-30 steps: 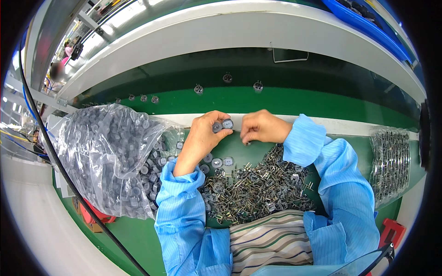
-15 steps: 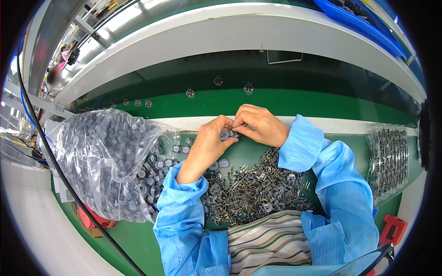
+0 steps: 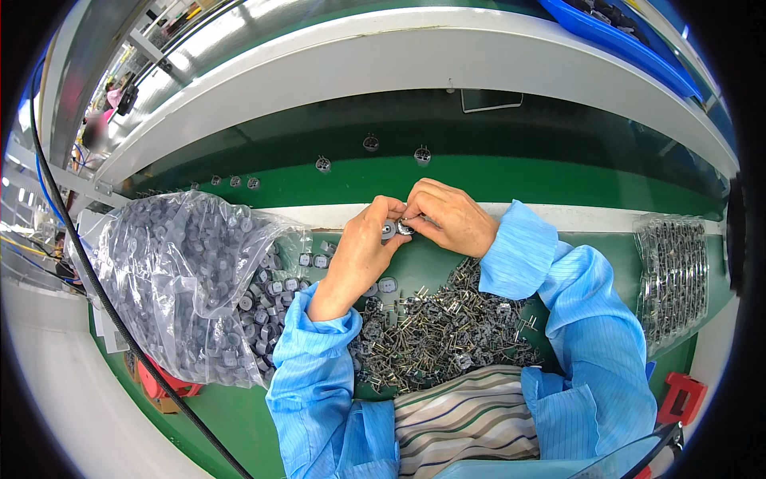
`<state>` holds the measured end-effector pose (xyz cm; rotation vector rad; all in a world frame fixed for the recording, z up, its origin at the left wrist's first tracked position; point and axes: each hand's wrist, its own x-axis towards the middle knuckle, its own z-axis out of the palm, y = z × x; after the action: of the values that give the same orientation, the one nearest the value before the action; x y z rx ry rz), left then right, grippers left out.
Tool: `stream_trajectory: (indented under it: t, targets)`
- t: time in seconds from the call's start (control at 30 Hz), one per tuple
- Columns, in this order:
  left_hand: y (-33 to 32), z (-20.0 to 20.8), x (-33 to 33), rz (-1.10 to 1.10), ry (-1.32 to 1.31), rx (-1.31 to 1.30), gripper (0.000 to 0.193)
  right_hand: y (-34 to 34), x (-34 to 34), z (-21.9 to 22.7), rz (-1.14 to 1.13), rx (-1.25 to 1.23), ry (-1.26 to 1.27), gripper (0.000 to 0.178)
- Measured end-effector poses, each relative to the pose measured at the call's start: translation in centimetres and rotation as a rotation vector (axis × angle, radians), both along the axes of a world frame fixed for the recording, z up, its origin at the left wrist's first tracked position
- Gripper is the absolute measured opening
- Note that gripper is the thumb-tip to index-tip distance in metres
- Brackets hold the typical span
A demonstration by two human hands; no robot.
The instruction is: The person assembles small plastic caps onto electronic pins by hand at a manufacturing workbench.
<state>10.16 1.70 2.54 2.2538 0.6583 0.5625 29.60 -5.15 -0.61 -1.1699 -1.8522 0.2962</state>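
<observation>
hands, two, bare, met above the middle of the bench [image 3: 239, 415]. left hand [image 3: 361, 249]: fingers curled narrow, pinching a small round grey cap [image 3: 388, 231] at the fingertips. right hand [image 3: 449, 217]: fingers bent close, pinching a small metal part [image 3: 406, 227] that touches the cap; the exact fit between the two pieces is too small to tell. both pieces sit up off the bench surface, between the two hands, just in front of a white rail [image 3: 590, 214] that runs across the bench.

sleeves, light blue, one on each forearm, entering from the lower edge; striped cloth [image 3: 467, 419] lies between them near the body.

heap of small metal pinned parts [image 3: 439, 331], loose, spread on the green bench directly below the hands and between the forearms.

loose grey caps [image 3: 309, 260], a few, lying flat just beside the left wrist, between the heap and the bag.

clear plastic bag [image 3: 179, 279], large, full of grey caps, lying on its side at the left of the bench, its mouth toward the left forearm with caps spilling out.

second clear bag of metal parts [image 3: 674, 275], at the right end of the bench, well apart from the hands.

green belt [image 3: 558, 172] beyond the white rail, carrying several finished small pieces [image 3: 421, 155] spaced apart.

black cable [image 3: 120, 327], curving down the left side past the bag.

red objects, one [image 3: 682, 397] at lower right, another under the bag at lower left.
</observation>
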Motion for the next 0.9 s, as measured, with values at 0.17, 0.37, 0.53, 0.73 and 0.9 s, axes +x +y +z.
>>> stream_trajectory:
  t: [0.17, 0.37, 0.53, 0.73, 0.9]
  targets:
    - [-0.8, -0.2, 0.6, 0.011, -0.12, 0.284, 0.049, -0.1, -0.2, -0.3, -0.033, -0.291, 0.362, 0.017]
    - [0.1, -2.6, 0.5, -0.068, -0.174, 0.377, 0.04, 1.6, 1.8, -0.6, 0.14, -0.572, 0.359, 0.015]
    - [1.5, -1.4, -0.4, 0.085, -0.281, -0.513, 0.016, 3.6, 8.3, -2.7, -0.354, -0.32, 0.02, 0.015]
    - [2.3, -0.4, -1.1, 0.067, -0.703, -1.194, 0.018, 3.9, 9.4, -4.1, -0.654, -0.041, -0.393, 0.017]
    - [2.1, -0.1, -0.8, -0.02, -0.668, -1.164, 0.026, -0.2, 4.4, 2.1, 0.227, -0.51, -0.18, 0.023]
